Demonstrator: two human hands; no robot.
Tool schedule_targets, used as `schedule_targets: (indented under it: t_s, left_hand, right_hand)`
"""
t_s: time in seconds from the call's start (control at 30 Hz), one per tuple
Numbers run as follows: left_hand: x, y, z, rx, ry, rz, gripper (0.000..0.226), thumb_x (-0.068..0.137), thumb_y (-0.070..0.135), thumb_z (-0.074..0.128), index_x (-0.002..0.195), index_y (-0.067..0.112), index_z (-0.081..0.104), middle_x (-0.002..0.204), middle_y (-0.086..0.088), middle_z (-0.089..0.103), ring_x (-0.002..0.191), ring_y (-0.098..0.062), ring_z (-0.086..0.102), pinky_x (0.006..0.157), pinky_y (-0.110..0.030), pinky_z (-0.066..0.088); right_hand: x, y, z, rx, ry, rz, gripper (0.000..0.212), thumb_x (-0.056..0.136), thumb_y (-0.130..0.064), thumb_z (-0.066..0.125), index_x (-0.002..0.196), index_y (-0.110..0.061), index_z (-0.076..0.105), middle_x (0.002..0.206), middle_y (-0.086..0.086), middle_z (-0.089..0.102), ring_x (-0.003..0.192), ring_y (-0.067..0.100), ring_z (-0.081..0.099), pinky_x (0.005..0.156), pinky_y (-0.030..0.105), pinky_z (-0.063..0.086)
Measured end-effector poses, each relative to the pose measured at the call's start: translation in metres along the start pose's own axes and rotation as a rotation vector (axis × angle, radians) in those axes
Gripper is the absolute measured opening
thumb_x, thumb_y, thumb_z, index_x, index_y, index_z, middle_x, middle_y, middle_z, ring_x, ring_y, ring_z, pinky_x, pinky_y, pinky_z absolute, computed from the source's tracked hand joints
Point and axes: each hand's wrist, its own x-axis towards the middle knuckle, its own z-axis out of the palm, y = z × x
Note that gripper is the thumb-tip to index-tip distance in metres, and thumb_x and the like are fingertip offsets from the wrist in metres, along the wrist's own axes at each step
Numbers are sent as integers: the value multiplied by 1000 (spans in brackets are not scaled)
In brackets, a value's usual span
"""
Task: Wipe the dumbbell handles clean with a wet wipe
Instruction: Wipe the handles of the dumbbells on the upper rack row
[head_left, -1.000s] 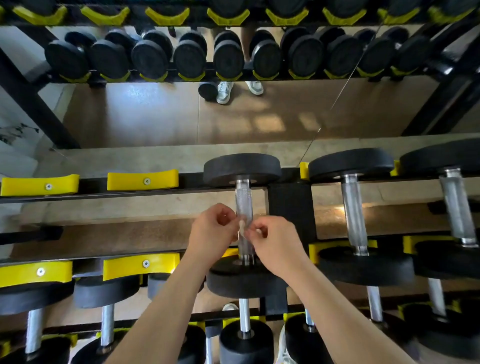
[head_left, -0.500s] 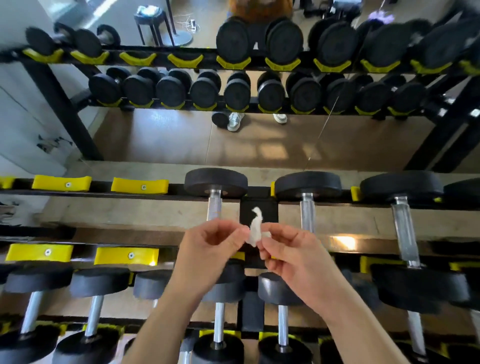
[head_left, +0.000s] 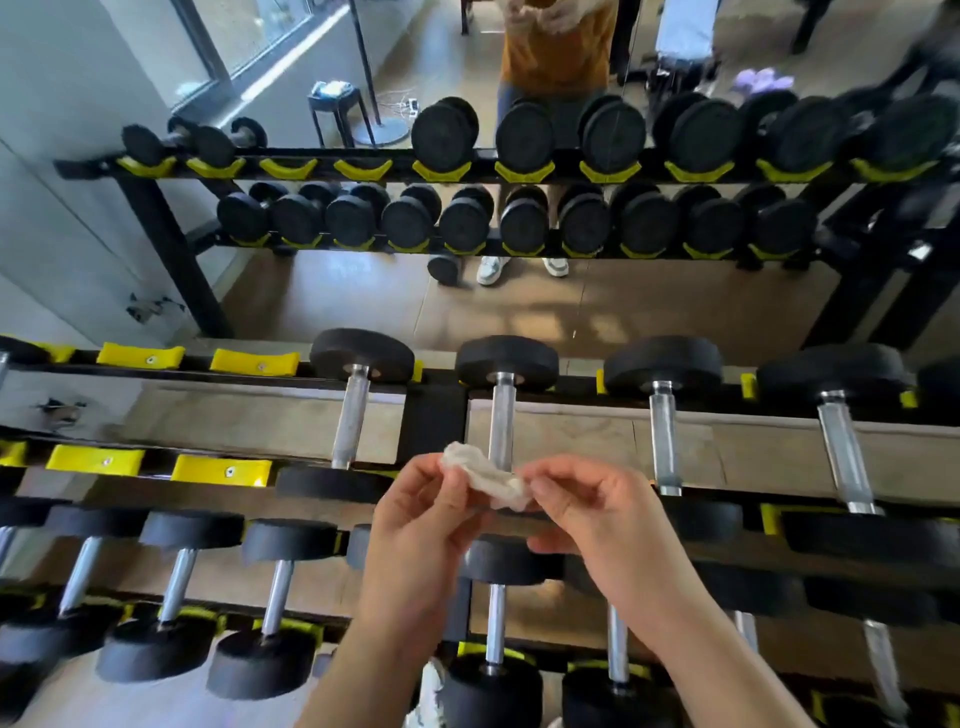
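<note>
Head view, looking down on a two-tier dumbbell rack (head_left: 434, 421).

- Wet wipe (head_left: 488, 475): white, crumpled into a short twisted strip, held in the air between both hands. It sits over the front rail of the rack's upper tier, just right of the black centre post.
- Left hand (head_left: 421, 525): fingers curled, thumb and fingertips pinching the left end of the wipe.
- Right hand (head_left: 597, 525): fingers curled, thumb and forefinger pinching the right end of the wipe. The two hands are close together but not touching each other.
- Nearest dumbbell handle (head_left: 503, 426): bare metal, running from the back rail toward the front rail of the upper tier. The wipe overlaps its near end in this view. Cannot tell whether wipe and metal touch.
- Neighbouring handle (head_left: 350, 415) lies to the left of the centre post. Two more handles (head_left: 665, 436) lie toward the right end of the tier. All have black round heads.
- Yellow cradles (head_left: 140, 355) at the left end of the upper tier carry no dumbbell.
- Lower tier: a row of smaller dumbbells (head_left: 176, 584) along the near edge, partly hidden by the forearms.
- Mirror (head_left: 675, 312) behind the rack shows the rack's reflection and a standing person's legs and white shoes.
</note>
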Motion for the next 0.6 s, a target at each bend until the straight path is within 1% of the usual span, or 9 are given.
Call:
schedule_targets:
  t_s: [0.07, 0.17, 0.27, 0.33, 0.4, 0.43, 0.47, 0.53, 0.6]
  left_hand:
    - [-4, -7, 5, -122, 55, -50, 20, 86, 17, 52, 80, 16, 71, 90, -12, 71, 81, -22, 70, 67, -27, 56]
    - [-2, -18, 6, -177, 93, -89, 16, 85, 14, 50, 89, 9, 65, 88, -13, 70, 77, -21, 69, 65, -28, 57]
    - [0, -26, 2, 1, 20, -124, 15, 87, 19, 53, 89, 14, 68, 88, -14, 68, 78, -23, 64, 74, -33, 53]
    - [2, -28, -1, 298, -23, -80, 13, 92, 23, 54, 91, 19, 66, 86, -11, 69, 76, -23, 63, 74, -36, 52]
    - [10, -29, -4, 525, -36, 9, 10, 98, 20, 49, 96, 19, 59, 86, -7, 68, 78, -23, 66, 72, -34, 57]
    - [15, -30, -6, 576, -28, 52, 9, 99, 18, 48, 97, 19, 57, 84, -4, 68, 78, -18, 67, 67, -29, 57]
    - [21, -31, -9, 617, -17, 85, 8, 99, 17, 47, 98, 19, 55, 83, -2, 67, 75, -13, 66, 63, -24, 55]
    - [35, -35, -13, 710, -17, 108, 8, 99, 20, 45, 99, 23, 52, 82, 2, 64, 72, -9, 64, 60, -21, 53]
    - [49, -39, -17, 738, -13, 91, 8, 100, 23, 44, 98, 25, 51, 79, 1, 63, 67, -7, 62, 58, -20, 51]
  right_hand:
    - [-4, 4, -5, 161, 27, 89, 19, 91, -5, 60, 95, -19, 72, 91, -1, 75, 86, 15, 71, 68, 31, 58]
    - [-4, 10, -8, 333, -15, 207, 18, 89, 4, 60, 97, -9, 70, 90, 6, 75, 82, 20, 71, 65, 28, 54]
    - [1, 19, -9, 97, -23, 192, 24, 89, 3, 57, 91, -14, 73, 79, -2, 74, 70, 6, 67, 60, 17, 52]
    - [7, 23, -12, -70, -74, 184, 24, 90, -4, 58, 88, -22, 74, 78, -6, 72, 71, 3, 66, 59, 15, 50]
    - [15, 27, -17, -77, -172, 258, 21, 92, -13, 58, 90, -27, 74, 86, -3, 73, 84, 11, 67, 74, 27, 56]
    - [19, 28, -17, -55, -220, 304, 18, 93, -19, 59, 91, -27, 75, 90, -2, 74, 90, 14, 66, 83, 31, 53]
    - [24, 30, -15, -63, -251, 325, 15, 93, -25, 60, 91, -28, 75, 91, -3, 74, 92, 15, 66, 87, 33, 51]
    - [36, 37, -10, -199, -242, 296, 11, 89, -34, 65, 89, -28, 74, 86, -8, 73, 85, 9, 66, 83, 30, 52]
    - [49, 38, -2, -307, -240, 268, 10, 84, -34, 70, 86, -25, 72, 81, -9, 71, 78, 4, 65, 77, 23, 50]
